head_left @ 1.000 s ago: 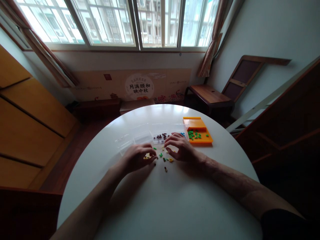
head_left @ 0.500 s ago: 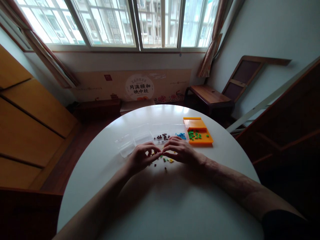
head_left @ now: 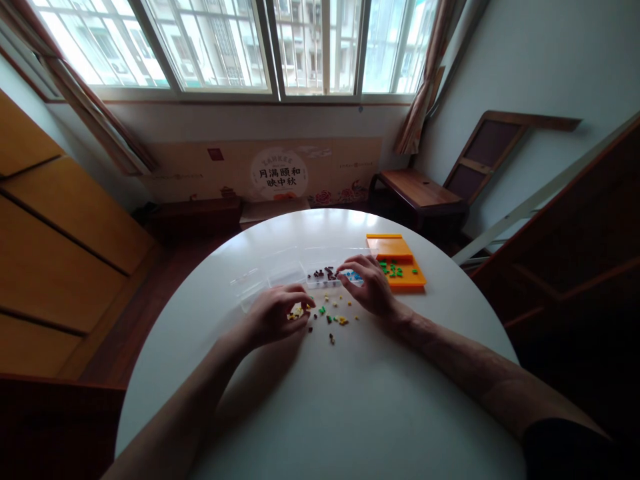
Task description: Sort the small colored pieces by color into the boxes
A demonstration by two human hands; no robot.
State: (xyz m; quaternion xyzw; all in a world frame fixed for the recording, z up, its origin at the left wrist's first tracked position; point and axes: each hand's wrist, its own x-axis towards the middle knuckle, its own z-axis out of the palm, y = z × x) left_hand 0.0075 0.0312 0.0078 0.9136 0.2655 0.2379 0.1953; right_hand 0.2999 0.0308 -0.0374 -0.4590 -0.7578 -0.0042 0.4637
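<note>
My left hand (head_left: 277, 312) is low over the white table, its fingers curved and apart from the thumb. Small yellow bricks (head_left: 298, 312) show in the gap between them. My right hand (head_left: 369, 285) reaches over the front edge of a clear plastic divided box (head_left: 287, 273), thumb and fingers apart. Its fingertips are near the dark brown bricks (head_left: 327, 273) in one compartment. Blue bricks (head_left: 353, 275) in the compartment beside them are partly covered by this hand. Loose yellow, green and brown bricks (head_left: 343, 321) are scattered on the table between my hands.
An orange tray (head_left: 417, 280) with green bricks (head_left: 395, 271) stands right of the clear box. The round white table (head_left: 350, 413) has its far edge toward the window. A wooden chair (head_left: 417, 189) is beyond it at the right, a wooden cabinet (head_left: 55, 247) at the left.
My hands were together, fingertips meeting over the loose bricks. Now they are apart: the right has moved up and right to the box, the left slightly left and down.
</note>
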